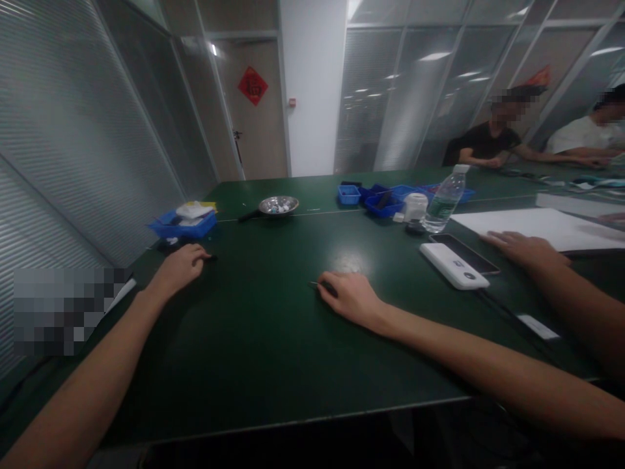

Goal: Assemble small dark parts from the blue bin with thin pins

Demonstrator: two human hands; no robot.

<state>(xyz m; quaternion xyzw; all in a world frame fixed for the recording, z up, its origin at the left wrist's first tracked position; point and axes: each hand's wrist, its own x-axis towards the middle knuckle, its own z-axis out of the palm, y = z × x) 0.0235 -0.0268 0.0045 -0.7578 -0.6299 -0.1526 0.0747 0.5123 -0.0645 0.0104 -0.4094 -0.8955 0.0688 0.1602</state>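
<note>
My left hand rests on the dark green table with its fingers curled. Its fingertips pinch a small dark thing that I cannot make out. My right hand lies near the table's middle, closed round a thin dark tool whose fine pointed tip sticks out to the left. The tool looks like tweezers, but most of it is hidden under my fingers. The two hands are well apart, both low on the table top.
A blue tray with white items sits beyond my left hand. Farther back stand a metal bowl, blue bins, a white jar and a water bottle. Another person's hand lies by a phone and white power bank.
</note>
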